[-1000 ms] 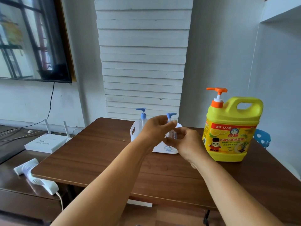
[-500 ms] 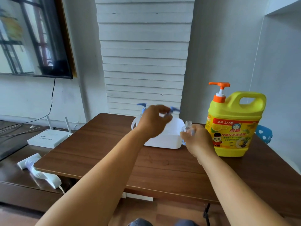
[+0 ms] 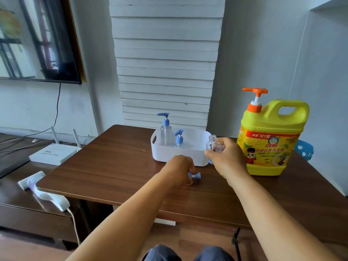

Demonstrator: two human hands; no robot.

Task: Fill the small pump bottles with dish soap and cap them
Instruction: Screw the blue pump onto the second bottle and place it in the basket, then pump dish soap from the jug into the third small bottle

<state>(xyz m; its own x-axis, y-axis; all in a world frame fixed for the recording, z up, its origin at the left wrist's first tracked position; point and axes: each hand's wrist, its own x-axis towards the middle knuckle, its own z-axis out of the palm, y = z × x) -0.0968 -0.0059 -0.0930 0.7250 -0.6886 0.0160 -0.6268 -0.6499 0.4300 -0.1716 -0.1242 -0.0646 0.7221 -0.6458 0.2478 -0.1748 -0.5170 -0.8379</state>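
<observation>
Room: white walls, a slatted white panel [image 3: 165, 63] straight ahead, a dark screen [image 3: 37, 38] on the wall at the left.
Table: brown wood [image 3: 113, 166], with a lower dark cabinet [image 3: 17, 208] to its left carrying a white router [image 3: 52, 153] and a white power strip [image 3: 47, 196].
Tray: a white plastic tray [image 3: 178, 157] sits near the middle of the table, toward the far edge.
Bottles in tray: a taller clear pump bottle [image 3: 165, 130] and a shorter one [image 3: 178, 140], both upright with blue pump heads on.
Dish soap: a big yellow jug [image 3: 269, 140] with an orange pump stands at the right, just beside the right hand.
Right hand: the right hand [image 3: 227, 159] is wrapped around a small clear bottle [image 3: 212, 143] — upright, neck open, no cap, held at the tray's right end.
Left hand: the left hand [image 3: 178, 170] is low on the table in front of the tray, fingers curled on a blue pump cap [image 3: 194, 175] that lies on its side on the wood — whether they pinch it or merely touch it I cannot tell.
</observation>
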